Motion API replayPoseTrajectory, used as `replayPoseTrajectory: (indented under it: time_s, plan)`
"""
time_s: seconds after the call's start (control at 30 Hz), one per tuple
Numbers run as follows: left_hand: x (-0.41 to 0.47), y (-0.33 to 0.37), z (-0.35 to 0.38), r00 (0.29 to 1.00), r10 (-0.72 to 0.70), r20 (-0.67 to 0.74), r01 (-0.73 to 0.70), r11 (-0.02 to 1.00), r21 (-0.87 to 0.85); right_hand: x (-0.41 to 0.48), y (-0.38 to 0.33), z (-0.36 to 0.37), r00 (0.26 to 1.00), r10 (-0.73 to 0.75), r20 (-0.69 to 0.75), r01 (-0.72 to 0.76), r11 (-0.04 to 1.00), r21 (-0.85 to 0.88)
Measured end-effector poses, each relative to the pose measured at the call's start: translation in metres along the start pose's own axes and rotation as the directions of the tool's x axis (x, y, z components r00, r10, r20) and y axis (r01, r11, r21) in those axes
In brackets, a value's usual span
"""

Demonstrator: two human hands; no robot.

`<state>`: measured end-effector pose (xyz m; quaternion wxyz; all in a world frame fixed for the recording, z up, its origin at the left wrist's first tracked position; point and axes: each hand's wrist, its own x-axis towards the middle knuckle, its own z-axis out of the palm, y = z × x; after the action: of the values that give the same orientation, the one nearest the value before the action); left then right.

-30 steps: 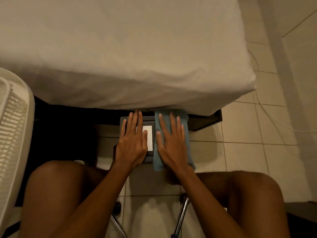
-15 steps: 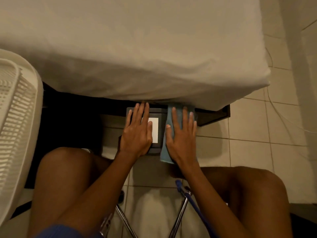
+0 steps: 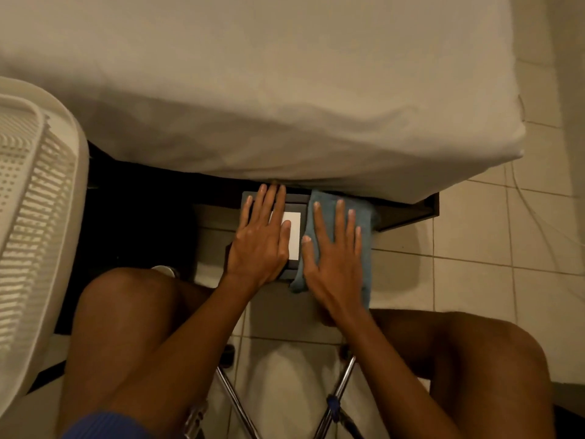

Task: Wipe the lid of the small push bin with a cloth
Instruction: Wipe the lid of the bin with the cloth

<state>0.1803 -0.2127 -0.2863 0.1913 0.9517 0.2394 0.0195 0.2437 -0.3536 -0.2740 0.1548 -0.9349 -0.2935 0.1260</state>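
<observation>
The small dark square push bin with a white flap lid (image 3: pixel 292 231) sits on the tiled floor (image 3: pixel 468 248), tucked against the white-sheeted bed (image 3: pixel 285 90). The left hand (image 3: pixel 259 245) lies flat on it, grip released, steadying. The right hand (image 3: pixel 332 258) presses the blue cloth (image 3: pixel 367 223) flat over the lid's right side, fingers spread, nothing clenched. Wiping seems underway; next likely calls for sweeping left across the flap.

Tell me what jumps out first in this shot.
Two flat hands at the centre: the left hand rests on the dark bin lid, the right hand presses a blue cloth onto the lid's right side. Above them a big pale sheet fills the top half, and a white slatted basket stands at far left.
</observation>
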Motion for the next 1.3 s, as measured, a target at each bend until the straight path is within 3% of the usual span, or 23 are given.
replayPoseTrajectory:
  time_s: [0.07,0.17,0.27,0.37,0.5,0.6,0.77,0.93,1.03,1.13,1.3]
  plan:
    - [0.000,-0.001,0.000,1.000,0.003,0.006,-0.003,1.000,0.003,0.028,0.010,-0.011,1.000,0.000,-0.001,0.000,1.000,-0.015]
    - [-0.001,0.000,0.000,1.000,0.010,0.015,-0.010,1.000,0.009,0.009,0.004,-0.006,0.992,0.113,-0.054,-0.114,0.993,-0.003]
    - [-0.001,-0.001,-0.001,1.000,0.010,0.029,-0.010,1.000,-0.001,-0.019,-0.011,0.003,0.999,0.041,-0.007,-0.041,0.999,-0.001]
    - [0.002,-0.002,-0.003,0.999,0.025,0.021,-0.025,1.000,-0.009,0.028,-0.003,-0.008,0.999,-0.039,0.026,0.038,0.999,0.024]
    - [-0.002,-0.002,-0.004,0.999,0.031,0.016,-0.031,0.999,-0.013,0.013,-0.006,-0.006,1.000,0.024,-0.016,-0.023,0.998,0.051]
    - [-0.002,-0.003,-0.004,0.999,0.035,0.016,-0.035,0.999,-0.006,-0.021,-0.012,0.001,0.999,-0.020,0.034,0.019,1.000,0.017]
    - [0.000,-0.001,-0.007,0.999,0.032,0.036,-0.032,0.999,-0.008,0.036,-0.011,-0.006,1.000,0.015,-0.002,-0.015,0.999,0.043]
    - [0.000,-0.001,-0.004,0.999,0.031,0.016,-0.031,0.999,0.013,-0.020,-0.015,0.001,1.000,-0.019,0.008,0.019,0.998,0.062]
    - [0.001,-0.001,-0.004,0.999,0.028,0.021,-0.028,1.000,0.011,0.009,-0.010,-0.002,0.998,-0.061,0.009,0.061,0.997,0.050]
    - [0.001,-0.001,-0.003,0.999,0.029,0.015,-0.029,1.000,0.001,0.033,-0.010,-0.007,0.999,0.000,-0.034,0.002,0.998,0.061]
    - [-0.001,-0.001,-0.004,1.000,0.014,0.013,-0.014,1.000,-0.007,-0.016,-0.015,0.004,1.000,0.024,0.009,-0.025,0.999,0.036]
